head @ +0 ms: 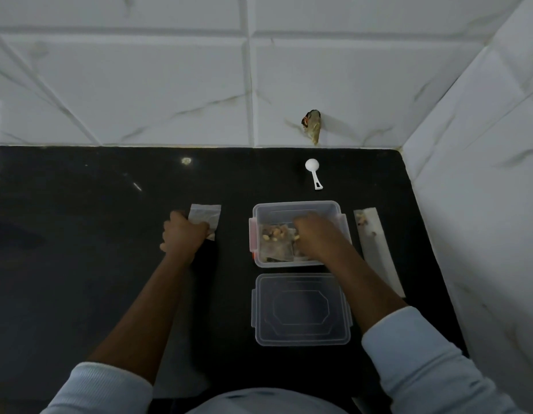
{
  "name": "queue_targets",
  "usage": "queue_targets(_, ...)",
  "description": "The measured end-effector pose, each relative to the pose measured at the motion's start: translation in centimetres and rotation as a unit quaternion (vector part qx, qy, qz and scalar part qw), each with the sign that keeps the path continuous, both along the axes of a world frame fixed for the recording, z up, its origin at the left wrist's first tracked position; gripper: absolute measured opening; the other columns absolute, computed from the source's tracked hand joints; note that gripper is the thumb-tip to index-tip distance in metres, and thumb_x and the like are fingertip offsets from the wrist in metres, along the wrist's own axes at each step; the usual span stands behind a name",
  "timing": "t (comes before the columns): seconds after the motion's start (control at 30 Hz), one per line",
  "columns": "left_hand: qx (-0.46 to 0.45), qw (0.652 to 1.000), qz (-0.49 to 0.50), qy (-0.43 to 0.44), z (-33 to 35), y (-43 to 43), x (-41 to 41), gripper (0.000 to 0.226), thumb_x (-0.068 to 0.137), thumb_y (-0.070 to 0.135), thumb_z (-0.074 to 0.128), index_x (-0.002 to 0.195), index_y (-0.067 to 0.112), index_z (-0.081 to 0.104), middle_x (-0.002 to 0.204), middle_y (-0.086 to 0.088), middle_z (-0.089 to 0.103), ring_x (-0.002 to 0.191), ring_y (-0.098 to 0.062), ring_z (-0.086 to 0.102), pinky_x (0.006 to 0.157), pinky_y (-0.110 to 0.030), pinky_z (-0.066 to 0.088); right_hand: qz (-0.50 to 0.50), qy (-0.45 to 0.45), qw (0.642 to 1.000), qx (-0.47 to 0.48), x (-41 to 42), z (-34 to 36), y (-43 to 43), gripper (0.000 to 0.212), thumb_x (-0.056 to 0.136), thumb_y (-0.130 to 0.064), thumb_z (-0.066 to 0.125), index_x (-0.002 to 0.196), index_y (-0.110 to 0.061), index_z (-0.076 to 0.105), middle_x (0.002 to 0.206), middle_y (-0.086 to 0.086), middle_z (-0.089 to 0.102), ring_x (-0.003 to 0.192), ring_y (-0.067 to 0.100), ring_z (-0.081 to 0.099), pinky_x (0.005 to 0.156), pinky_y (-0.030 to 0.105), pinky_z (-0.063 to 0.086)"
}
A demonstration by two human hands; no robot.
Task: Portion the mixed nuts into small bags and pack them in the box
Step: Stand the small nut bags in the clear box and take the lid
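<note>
A clear plastic box (298,206) stands open on the black counter. One small bag of mixed nuts (274,239) lies flat in its left half. My right hand (314,233) reaches into the right half and holds a second small bag, mostly hidden under the fingers. Left of the box, my left hand (184,233) grips another small clear bag (206,216) lying on the counter. A long clear bag (372,234) with a few nuts left at its far end lies right of the box.
The box's clear lid (301,309) lies flat just in front of the box. A white scoop (313,171) rests behind the box near the tiled wall (169,85). A second tiled wall closes the right side. A patch of damage (313,125) marks the back wall.
</note>
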State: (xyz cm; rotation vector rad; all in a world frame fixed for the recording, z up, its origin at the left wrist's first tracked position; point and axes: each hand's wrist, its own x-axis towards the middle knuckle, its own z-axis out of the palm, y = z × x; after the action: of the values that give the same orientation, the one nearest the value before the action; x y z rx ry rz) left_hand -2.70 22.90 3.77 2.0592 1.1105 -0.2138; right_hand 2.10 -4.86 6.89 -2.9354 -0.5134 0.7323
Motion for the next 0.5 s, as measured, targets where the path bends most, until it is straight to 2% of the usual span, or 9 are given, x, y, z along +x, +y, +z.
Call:
queue_targets(0.07, -0.022, 1.000, 0.006, -0.009, 0.0, 0.3, -0.2, 0.062, 0.074, 0.035, 0.082, 0.125, 0.026, 0.049, 0.125, -0.005, 0.061, 0.108, -0.028, 0.063, 0.098, -0.055, 0.052, -0.011, -0.030, 0.999, 0.015, 0.2, 0.5, 0.1, 0.024, 0.101, -0.018, 0.059, 0.124, -0.014, 0.063, 0.122, 0.006, 0.066, 0.107, 0.019, 0.065, 0.093, 0.032, 0.050)
queue_targets(0.13, -0.049, 0.998, 0.008, -0.031, 0.8, -0.1, -0.4, 0.059, 0.083, 0.024, 0.081, 0.132, 0.021, 0.050, 0.125, -0.005, 0.062, 0.107, -0.025, 0.065, 0.093, -0.047, 0.056, -0.016, -0.049, 0.998, 0.039, 0.1, 0.2, 0.0, 0.024, 0.102, -0.019, 0.059, 0.125, -0.014, 0.062, 0.123, 0.006, 0.066, 0.108, 0.018, 0.064, 0.094, 0.032, 0.050)
queue_targets(0.2, -0.074, 0.995, 0.013, -0.063, 1.1, -0.4, -0.3, 0.058, 0.089, 0.013, 0.076, 0.140, 0.016, 0.048, 0.130, -0.007, 0.061, 0.111, -0.024, 0.065, 0.086, -0.037, 0.057, -0.012, -0.013, 1.000, 0.025, -0.1, 0.5, 0.1, 0.029, 0.103, -0.023, 0.058, 0.130, -0.012, 0.059, 0.130, 0.008, 0.063, 0.116, 0.021, 0.063, 0.102, 0.036, 0.049)
queue_targets(0.27, -0.085, 0.991, 0.021, -0.101, 1.2, -0.5, -0.4, 0.059, 0.089, 0.010, 0.076, 0.140, 0.018, 0.049, 0.132, -0.005, 0.060, 0.113, -0.022, 0.064, 0.082, -0.033, 0.056, -0.027, 0.013, 1.000, -0.009, 0.3, 0.3, 0.6, 0.031, 0.104, -0.023, 0.056, 0.132, -0.010, 0.057, 0.134, 0.011, 0.060, 0.119, 0.026, 0.061, 0.105, 0.042, 0.048)
queue_targets(0.4, -0.159, 0.966, 0.081, -0.185, 2.4, -1.1, -0.8, 0.050, 0.088, 0.013, 0.077, 0.130, 0.025, 0.054, 0.124, 0.001, 0.063, 0.105, -0.016, 0.067, 0.084, -0.034, 0.059, -0.066, 0.123, 0.989, -0.041, 0.7, 0.3, 0.9, 0.032, 0.100, -0.026, 0.063, 0.129, -0.011, 0.061, 0.131, 0.010, 0.063, 0.117, 0.026, 0.061, 0.109, 0.044, 0.046)
queue_targets(0.43, -0.179, 0.956, 0.093, -0.215, 3.0, -1.4, -0.9, 0.046, 0.088, 0.013, 0.077, 0.127, 0.024, 0.055, 0.121, 0.001, 0.063, 0.104, -0.016, 0.068, 0.086, -0.036, 0.060, -0.069, 0.126, 0.989, -0.024, 0.5, 0.1, 0.5, 0.029, 0.100, -0.025, 0.063, 0.126, -0.012, 0.064, 0.126, 0.009, 0.066, 0.112, 0.024, 0.063, 0.107, 0.043, 0.047)
queue_targets(0.5, -0.213, 0.935, 0.092, -0.267, 4.4, -2.1, -0.8, 0.042, 0.088, 0.011, 0.076, 0.124, 0.020, 0.055, 0.120, -0.001, 0.065, 0.107, -0.018, 0.069, 0.088, -0.038, 0.060, -0.089, 0.069, 0.992, 0.063, 0.1, 0.6, -0.5, 0.021, 0.102, -0.022, 0.059, 0.120, -0.014, 0.068, 0.115, 0.006, 0.070, 0.102, 0.019, 0.066, 0.097, 0.035, 0.051)
